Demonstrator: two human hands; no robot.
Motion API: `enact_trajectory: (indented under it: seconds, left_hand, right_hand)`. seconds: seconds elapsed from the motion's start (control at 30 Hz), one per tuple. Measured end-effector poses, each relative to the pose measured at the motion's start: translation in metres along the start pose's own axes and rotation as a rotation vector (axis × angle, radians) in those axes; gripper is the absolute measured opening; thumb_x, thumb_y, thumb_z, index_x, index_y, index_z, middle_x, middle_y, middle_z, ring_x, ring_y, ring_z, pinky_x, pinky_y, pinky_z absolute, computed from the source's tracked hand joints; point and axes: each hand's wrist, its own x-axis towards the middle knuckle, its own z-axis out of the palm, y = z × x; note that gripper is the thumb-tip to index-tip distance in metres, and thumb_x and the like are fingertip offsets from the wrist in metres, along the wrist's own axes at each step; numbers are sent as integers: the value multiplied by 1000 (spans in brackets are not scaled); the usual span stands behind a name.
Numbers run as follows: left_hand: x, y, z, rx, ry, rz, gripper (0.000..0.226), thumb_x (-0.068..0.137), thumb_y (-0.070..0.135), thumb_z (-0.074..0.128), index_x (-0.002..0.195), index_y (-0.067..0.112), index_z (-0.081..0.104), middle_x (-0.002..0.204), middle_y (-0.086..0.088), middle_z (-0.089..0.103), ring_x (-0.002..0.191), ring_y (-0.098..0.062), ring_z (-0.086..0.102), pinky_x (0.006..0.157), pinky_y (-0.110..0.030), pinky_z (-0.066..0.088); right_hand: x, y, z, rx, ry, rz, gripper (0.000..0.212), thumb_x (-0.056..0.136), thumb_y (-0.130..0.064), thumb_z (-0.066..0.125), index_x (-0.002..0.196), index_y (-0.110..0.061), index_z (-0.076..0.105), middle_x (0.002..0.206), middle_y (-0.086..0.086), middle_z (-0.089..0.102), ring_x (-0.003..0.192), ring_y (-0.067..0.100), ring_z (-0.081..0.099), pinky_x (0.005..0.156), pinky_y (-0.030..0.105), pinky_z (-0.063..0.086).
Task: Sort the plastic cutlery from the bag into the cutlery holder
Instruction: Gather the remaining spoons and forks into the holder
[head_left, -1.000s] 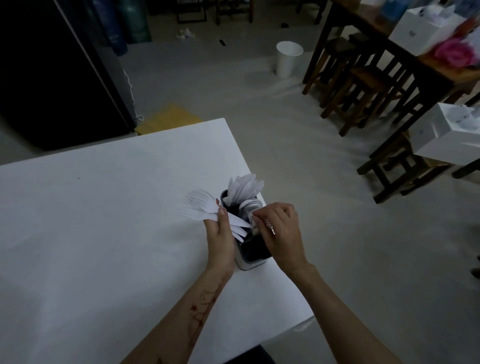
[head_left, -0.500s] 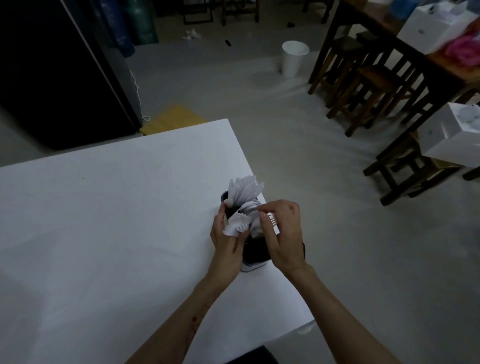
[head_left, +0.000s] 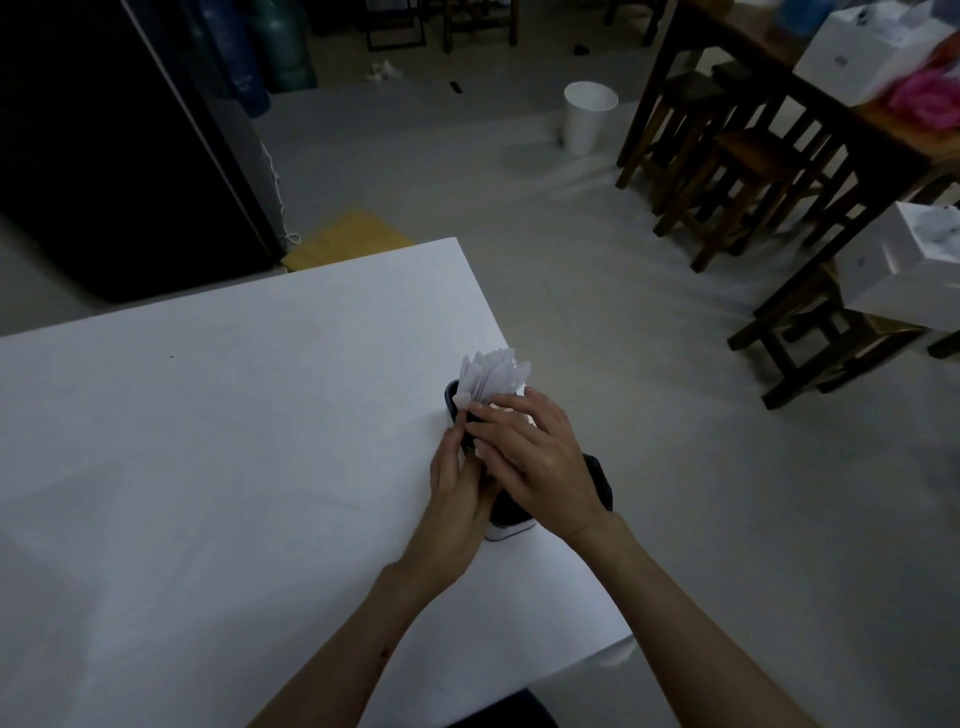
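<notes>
At counter (head_left: 208, 441) edge: sorting is nearing completion.
Both hands, left hand (head_left: 457, 483) and right hand (head_left: 535, 467), are covering the cutlery holder (head_left: 511, 519), fingers extended; white cutlery (head_left: 493, 376) is standing inside; no bag is showing.

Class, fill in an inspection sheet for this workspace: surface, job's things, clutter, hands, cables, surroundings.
Surface: white table, bare where visible.
Job's things: dark cutlery holder near the table's right edge; white plastic cutlery fans out of its far compartment; no bag seen.
Clutter: nothing seen.
Hands: left hand against the holder's left side; right hand over its top, fingers straight.
Cables: white cord beside the dark cabinet.
Surroundings: white bin, wooden stools, white boxes.
</notes>
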Motion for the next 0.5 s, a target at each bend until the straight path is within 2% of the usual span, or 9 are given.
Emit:
enact_trajectory:
  seconds: [0.03,0.07,0.1,0.17,0.2,0.27,0.37,0.5]
  left_hand:
    - [-2,2,-1,34,18,95,48,101,21,42,147,24,32,148,1,44,137,-16,42,111,-37,36]
    - [-6,10,-3,64,-25,117,52,99,21,45,148,23,29,149,3,41,137,-13,40,111,-33,36]
    - [-9,4,-5,119,7,147,58,97,22,47,150,21,25,152,4,37,139,-11,38,111,-30,36]
    - [-15,-5,-9,134,-48,59,57,99,16,44,151,17,21,156,2,30,141,-8,33,111,-23,34]
    - [-19,-12,-11,55,-81,-13,55,100,10,42,151,15,21,157,1,28,141,-5,31,110,-18,32]
    - [-25,-17,-14,182,-60,3,52,102,8,38,150,16,22,156,6,26,141,3,26,110,-11,26]
    - [-30,-24,-22,272,-21,45,51,102,7,34,149,23,23,155,13,26,141,4,25,115,-14,22]
    - [-26,-26,-28,285,7,-25,47,103,9,32,148,22,26,153,11,31,139,7,28,113,-11,22]
  right_hand:
    - [-2,1,0,3,-25,4,20,96,-17,60,109,-10,74,125,-2,67,118,20,59,110,42,37]
    - [-4,2,0,9,-50,10,24,98,-18,55,114,-10,72,128,-2,66,120,19,58,112,40,34]
    - [-6,1,0,15,-71,16,28,100,-20,51,118,-10,70,130,-2,65,123,17,57,114,39,32]
    - [-10,-1,2,18,-96,27,32,103,-22,45,122,-11,68,133,-1,63,126,17,55,116,39,30]
    - [-12,-2,3,13,-108,28,32,103,-23,45,123,-11,67,135,0,61,129,17,53,116,39,29]
    - [-16,-4,6,-29,-135,21,33,102,-22,47,127,-10,64,139,1,58,134,19,48,118,40,26]
    - [-18,-5,6,-102,-186,32,39,102,-26,43,135,-11,58,146,3,51,140,19,40,121,39,19]
    - [-23,-10,2,-60,-219,114,61,102,-49,32,148,-9,39,157,6,34,149,21,23,122,48,15]
